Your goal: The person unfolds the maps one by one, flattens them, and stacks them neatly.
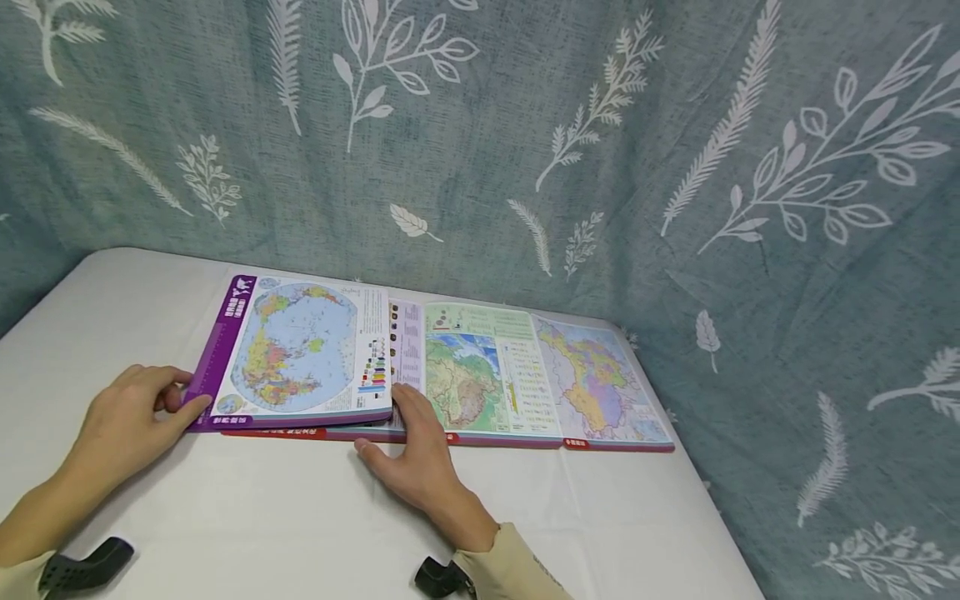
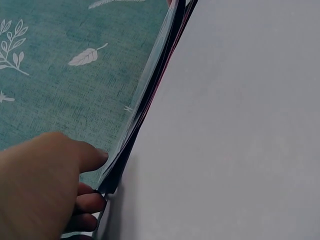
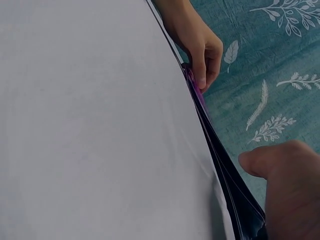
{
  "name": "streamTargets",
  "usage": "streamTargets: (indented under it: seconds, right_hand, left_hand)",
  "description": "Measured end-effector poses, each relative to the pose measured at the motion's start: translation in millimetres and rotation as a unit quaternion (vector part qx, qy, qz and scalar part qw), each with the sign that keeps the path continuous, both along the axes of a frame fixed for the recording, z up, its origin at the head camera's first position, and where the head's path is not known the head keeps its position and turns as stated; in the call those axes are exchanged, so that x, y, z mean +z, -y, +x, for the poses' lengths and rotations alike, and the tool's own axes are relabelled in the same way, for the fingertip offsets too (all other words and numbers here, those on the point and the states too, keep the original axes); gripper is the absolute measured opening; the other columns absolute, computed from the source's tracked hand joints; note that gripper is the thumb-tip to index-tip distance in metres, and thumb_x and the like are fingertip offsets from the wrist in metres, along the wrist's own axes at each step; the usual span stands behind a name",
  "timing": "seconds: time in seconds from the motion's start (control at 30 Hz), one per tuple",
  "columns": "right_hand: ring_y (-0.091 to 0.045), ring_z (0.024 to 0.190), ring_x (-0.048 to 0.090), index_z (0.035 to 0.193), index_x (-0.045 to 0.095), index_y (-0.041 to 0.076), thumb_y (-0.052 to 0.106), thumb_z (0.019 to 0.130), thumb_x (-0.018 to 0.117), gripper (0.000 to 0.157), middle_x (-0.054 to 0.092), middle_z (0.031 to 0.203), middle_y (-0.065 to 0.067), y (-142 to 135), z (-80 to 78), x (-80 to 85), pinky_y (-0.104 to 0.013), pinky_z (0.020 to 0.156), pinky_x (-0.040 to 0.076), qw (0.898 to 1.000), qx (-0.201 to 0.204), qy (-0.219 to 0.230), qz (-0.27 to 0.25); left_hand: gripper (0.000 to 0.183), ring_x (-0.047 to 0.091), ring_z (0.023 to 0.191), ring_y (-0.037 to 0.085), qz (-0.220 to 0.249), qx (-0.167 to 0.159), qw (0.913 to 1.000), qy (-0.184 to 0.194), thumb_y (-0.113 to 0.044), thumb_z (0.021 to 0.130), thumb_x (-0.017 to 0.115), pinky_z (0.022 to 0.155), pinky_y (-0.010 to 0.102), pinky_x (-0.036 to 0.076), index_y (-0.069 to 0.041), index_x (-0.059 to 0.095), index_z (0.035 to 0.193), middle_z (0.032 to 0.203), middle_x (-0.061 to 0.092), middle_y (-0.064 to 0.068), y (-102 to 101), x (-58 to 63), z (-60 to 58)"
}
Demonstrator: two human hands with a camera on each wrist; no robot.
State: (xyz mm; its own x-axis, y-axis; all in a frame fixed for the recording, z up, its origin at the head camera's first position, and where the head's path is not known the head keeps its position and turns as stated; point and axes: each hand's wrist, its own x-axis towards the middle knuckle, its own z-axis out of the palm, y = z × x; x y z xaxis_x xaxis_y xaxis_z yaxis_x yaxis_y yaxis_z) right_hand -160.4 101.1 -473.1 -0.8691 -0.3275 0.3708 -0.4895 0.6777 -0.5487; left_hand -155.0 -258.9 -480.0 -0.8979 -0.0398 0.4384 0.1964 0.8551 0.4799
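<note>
A world map sheet (image 1: pixel 300 350) with a purple border lies over the left part of a longer row of maps. My left hand (image 1: pixel 131 417) pinches its near left corner, thumb on top and fingers curled at the edge. In the left wrist view the left hand (image 2: pixel 45 185) is at the end of the thin sheets. My right hand (image 1: pixel 420 458) rests at the world map's near right corner, fingers extended along its right edge, thumb off the front edge. In the right wrist view the right thumb (image 3: pixel 260 161) stands apart from the dark sheet edges (image 3: pixel 232 190).
Right of the world map, a terrain map panel (image 1: pixel 465 383) and a coloured political map panel (image 1: pixel 600 375) lie flat with red labels along the front. Under everything is a white table (image 1: pixel 285 517); a teal leaf-patterned curtain (image 1: pixel 480 167) hangs behind it and to the right.
</note>
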Motion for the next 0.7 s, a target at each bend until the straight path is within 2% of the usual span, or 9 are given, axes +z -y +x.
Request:
streamTargets:
  seconds: [0.13, 0.37, 0.6, 0.7]
  right_hand:
    - [-0.025, 0.149, 0.046, 0.151, 0.053, 0.005, 0.040, 0.086, 0.081, 0.079, 0.054, 0.154, -0.010, -4, -0.9, -0.4, -0.045, 0.122, 0.037, 1.000, -0.003, 0.008, -0.012]
    - [-0.026, 0.145, 0.050, 0.149, 0.055, 0.005, 0.040, 0.086, 0.082, 0.077, 0.057, 0.152, -0.011, -11, 0.3, -1.1, -0.044, 0.119, 0.040, 1.000, -0.004, -0.011, -0.005]
    - [-0.025, 0.144, 0.050, 0.148, 0.056, 0.006, 0.041, 0.086, 0.081, 0.075, 0.058, 0.150, -0.010, -17, 3.5, 1.9, -0.044, 0.119, 0.040, 1.000, -0.009, -0.009, 0.004]
    - [-0.025, 0.144, 0.051, 0.147, 0.057, 0.006, 0.040, 0.086, 0.082, 0.075, 0.059, 0.150, -0.010, -21, 5.0, 3.4, -0.044, 0.119, 0.040, 1.000, -0.006, -0.013, 0.003]
  left_hand:
    - [0.045, 0.045, 0.083, 0.023, -0.017, -0.018, 0.9997, -0.008, -0.020, 0.081, 0.090, 0.066, 0.035, 0.035, 0.010, 0.069, 0.108, 0.079, 0.056, 0.005, -3, 1.0, 0.7]
    - [0.052, 0.044, 0.086, 0.023, -0.042, -0.047, 0.9977, -0.025, -0.024, 0.080, 0.090, 0.069, 0.038, 0.038, 0.010, 0.069, 0.113, 0.085, 0.057, 0.007, -4, -0.6, 0.7]
    - [0.061, 0.046, 0.089, 0.026, -0.052, -0.056, 0.9971, -0.006, -0.031, 0.081, 0.089, 0.070, 0.039, 0.040, 0.012, 0.067, 0.118, 0.091, 0.059, 0.011, -11, -0.5, 1.0]
    - [0.061, 0.046, 0.088, 0.025, -0.052, -0.059, 0.9969, -0.008, -0.030, 0.080, 0.090, 0.070, 0.039, 0.040, 0.011, 0.067, 0.118, 0.091, 0.059, 0.011, -13, -0.8, 1.9]
